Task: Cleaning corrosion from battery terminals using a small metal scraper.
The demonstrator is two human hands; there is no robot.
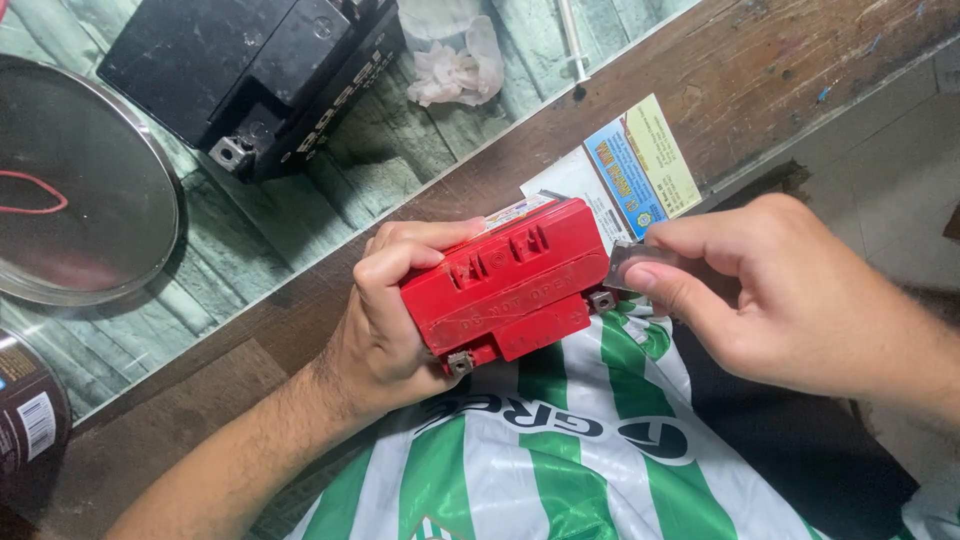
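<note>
My left hand [385,320] grips a small red battery [510,280] by its left end and holds it tilted above my green-and-white striped shirt [540,450]. Two metal terminals show on the battery's lower edge. My right hand [790,290] pinches a thin grey metal blade [632,262] between thumb and forefinger. The blade touches the battery's right end, close to one terminal.
A larger black battery [250,70] sits at the back on a green-grained surface. A round steel lid [80,190] with a red rubber band lies at left, a dark can [25,410] below it. Crumpled tissue [455,65] and a printed leaflet [630,170] lie on the wooden ledge [760,70].
</note>
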